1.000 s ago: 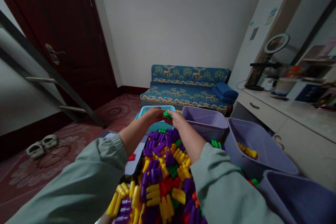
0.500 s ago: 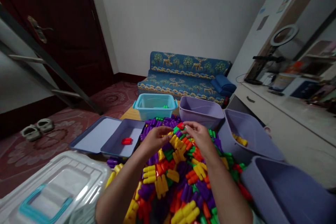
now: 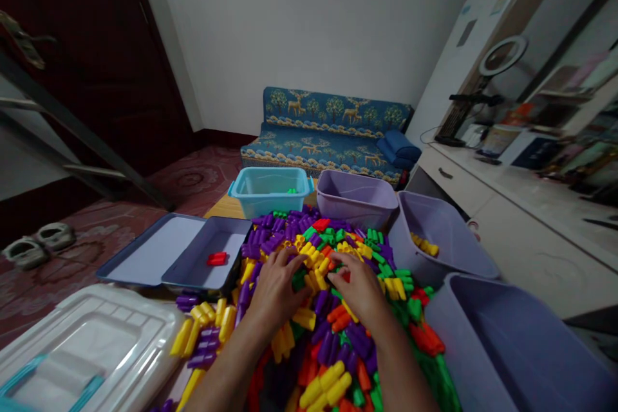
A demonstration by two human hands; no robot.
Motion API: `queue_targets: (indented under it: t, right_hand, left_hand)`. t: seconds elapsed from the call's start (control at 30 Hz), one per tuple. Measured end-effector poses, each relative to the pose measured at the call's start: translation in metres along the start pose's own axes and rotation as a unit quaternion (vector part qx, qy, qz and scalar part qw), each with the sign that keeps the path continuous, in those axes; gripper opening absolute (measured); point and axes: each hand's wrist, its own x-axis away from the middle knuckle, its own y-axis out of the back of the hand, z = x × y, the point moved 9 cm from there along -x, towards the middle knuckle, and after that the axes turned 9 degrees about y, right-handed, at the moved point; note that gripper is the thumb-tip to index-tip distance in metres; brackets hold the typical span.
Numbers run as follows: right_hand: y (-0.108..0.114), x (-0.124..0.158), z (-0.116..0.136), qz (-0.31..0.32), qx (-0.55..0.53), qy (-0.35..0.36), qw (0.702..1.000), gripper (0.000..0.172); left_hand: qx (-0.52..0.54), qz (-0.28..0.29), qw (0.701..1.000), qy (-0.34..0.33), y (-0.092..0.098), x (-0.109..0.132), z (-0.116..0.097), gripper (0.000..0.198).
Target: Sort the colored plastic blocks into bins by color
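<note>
A heap of plastic building blocks (image 3: 333, 341) in yellow, purple, red and green lies in front of me, each made of rounded tubes joined side by side. My left hand (image 3: 279, 283) reaches into the middle of it, thumb and fingers spread, with green and yellow blocks showing between them. Close by on the right is my right hand (image 3: 358, 284), fingers curved and apart from the thumb, beside yellow blocks (image 3: 316, 262) and a red one. Nothing is visibly gripped in either hand, though the pile partly hides the fingertips.
Behind the heap stand a light blue basket (image 3: 270, 199) with green blocks and a purple bin (image 3: 357, 199). To the right, one purple bin (image 3: 434, 225) holds yellow blocks, beside another (image 3: 506, 335). At left are an open case (image 3: 203, 273) with a red block and a white lid (image 3: 91, 335).
Both hands have come nearer to me and lower into the heap, with the left hand's fingers spreading wider. The view has shifted slightly to the right.
</note>
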Motion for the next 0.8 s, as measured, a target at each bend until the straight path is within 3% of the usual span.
queue_targets:
  t: [0.23, 0.33, 0.47, 0.67, 0.8]
  right_hand:
    - [-0.020, 0.010, 0.000, 0.048, 0.083, -0.004, 0.995, 0.041]
    - [-0.023, 0.011, 0.003, 0.055, 0.085, 0.006, 0.995, 0.030]
    - [-0.025, 0.011, 0.007, 0.062, 0.099, 0.007, 0.993, 0.023]
    - [-0.022, 0.010, 0.005, 0.044, 0.116, 0.009, 0.992, 0.055]
    - [-0.025, 0.010, 0.000, 0.060, 0.147, 0.015, 0.987, 0.066]
  left_hand:
    - [0.036, -0.059, 0.998, -0.009, -0.003, 0.004, 0.000, 0.042]
    - [0.039, -0.064, 0.997, -0.017, -0.006, 0.003, -0.001, 0.061]
    - [0.018, -0.021, 0.998, -0.058, -0.017, 0.002, -0.010, 0.074]
    - [0.026, -0.023, 0.997, -0.072, -0.014, 0.002, -0.015, 0.054]
    - [0.035, -0.026, 0.996, -0.079, -0.013, 0.004, -0.015, 0.036]
